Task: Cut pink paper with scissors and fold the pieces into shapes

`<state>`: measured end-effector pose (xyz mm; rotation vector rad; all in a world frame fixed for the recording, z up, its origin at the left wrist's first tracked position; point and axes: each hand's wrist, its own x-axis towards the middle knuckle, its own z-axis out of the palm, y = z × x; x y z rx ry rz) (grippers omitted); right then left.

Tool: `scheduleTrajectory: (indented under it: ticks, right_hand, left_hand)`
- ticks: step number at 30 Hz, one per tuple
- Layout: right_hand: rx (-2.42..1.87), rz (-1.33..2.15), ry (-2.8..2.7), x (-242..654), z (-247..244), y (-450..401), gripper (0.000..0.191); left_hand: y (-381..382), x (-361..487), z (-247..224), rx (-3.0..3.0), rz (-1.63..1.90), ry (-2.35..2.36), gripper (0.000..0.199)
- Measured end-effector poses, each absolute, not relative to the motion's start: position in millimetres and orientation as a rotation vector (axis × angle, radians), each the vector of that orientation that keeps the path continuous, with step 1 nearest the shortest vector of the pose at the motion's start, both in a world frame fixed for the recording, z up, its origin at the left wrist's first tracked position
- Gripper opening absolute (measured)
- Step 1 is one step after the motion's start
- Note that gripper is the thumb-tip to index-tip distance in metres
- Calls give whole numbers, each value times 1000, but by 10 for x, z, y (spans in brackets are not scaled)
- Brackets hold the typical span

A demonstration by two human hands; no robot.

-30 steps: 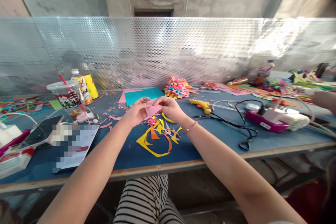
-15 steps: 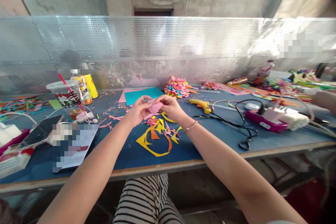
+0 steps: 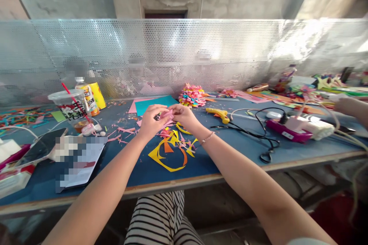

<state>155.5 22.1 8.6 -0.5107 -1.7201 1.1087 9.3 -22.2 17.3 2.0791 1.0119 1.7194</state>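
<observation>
Both hands are narrow at the middle of the counter [image 3: 207, 164], fingers pinched on a small pink paper [image 3: 166, 116] between them. The left hand [image 3: 151, 121] holds its left side and the right hand [image 3: 184, 118] its right; the paper looks bent or folded, I cannot tell which. A bracelet [image 3: 207, 137] circles the right wrist.

Taking the hands as the dial's centre, a teal sheet [image 3: 155, 102] lies just beyond at 11 o'clock, partly over a pink sheet [image 3: 132, 106]. A paper flower [image 3: 192, 95] sits near, between 1 and 2 o'clock. Yellow and orange scraps [image 3: 167, 146] spread close by at 6 o'clock, and pink strips [image 3: 124, 130] lie between 8 and 9.

At 3 o'clock is a yellow tool [image 3: 220, 115], then a purple power strip [image 3: 290, 133] well apart; farther the same way, another person's hand [image 3: 346, 106] shows. A black cable [image 3: 244, 132] winds between 3 and 4.

A cup [image 3: 67, 103] with a red straw [image 3: 69, 92] stands at 9 o'clock, a bottle [image 3: 92, 101] just behind it. A tablet [image 3: 82, 172], partly blurred, lies at 8.
</observation>
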Motion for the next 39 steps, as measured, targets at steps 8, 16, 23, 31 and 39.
scheduleTrajectory:
  ticks: [8, 16, 23, 31, 39]
  right_hand:
    - [-548, 1115, -1672, 1520, 84, 191, 17]
    - [-493, 1163, -1666, 1520, 80, 193, 19]
    - [-519, 1097, -1639, 1522, 92, 201, 21]
    - [-471, 1131, -1653, 1515, 91, 177, 20]
    - [-411, 1176, -1672, 1512, 83, 179, 21]
  left_hand:
    - [-175, 79, 126, 1999, 1666, 954, 15]
    - [-187, 100, 125, 1910, 1738, 935, 14]
    - [-266, 126, 153, 1988, 1752, 966, 13]
    - [-249, 123, 151, 1959, 1748, 951, 14]
    - [-124, 69, 103, 1937, 1696, 959, 11]
